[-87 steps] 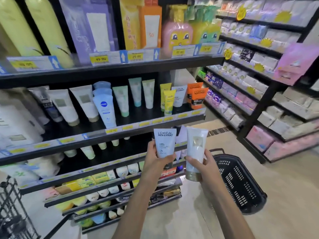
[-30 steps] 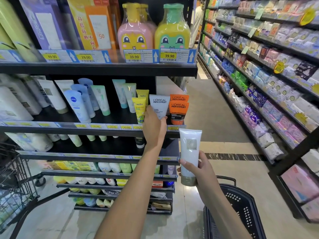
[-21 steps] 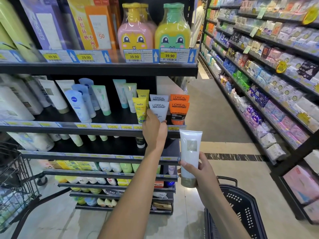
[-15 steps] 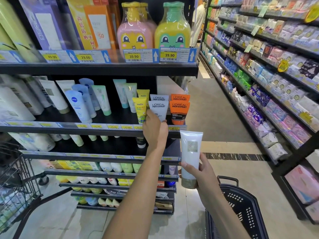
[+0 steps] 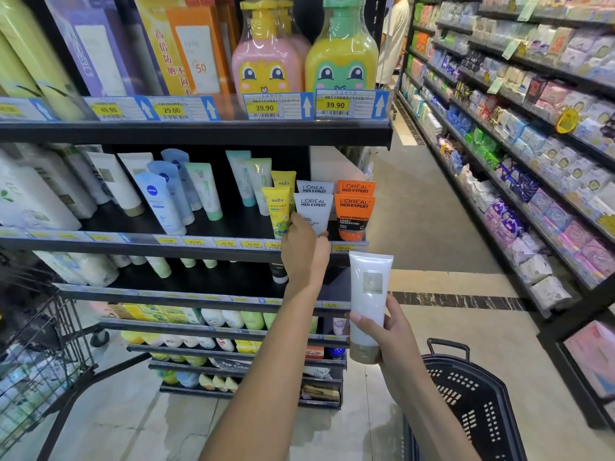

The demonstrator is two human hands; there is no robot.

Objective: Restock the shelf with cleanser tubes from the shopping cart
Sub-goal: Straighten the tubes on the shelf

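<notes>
Two tubes, one shelf: a restock in a shop aisle.
The right hand [image 5: 387, 331] has its grip curled around a white tube [image 5: 367, 301] above a black basket [image 5: 472, 404]; farther in, the left hand [image 5: 304, 252] pinches a grey tube [image 5: 312, 212] standing on the shelf [image 5: 133, 242].
</notes>
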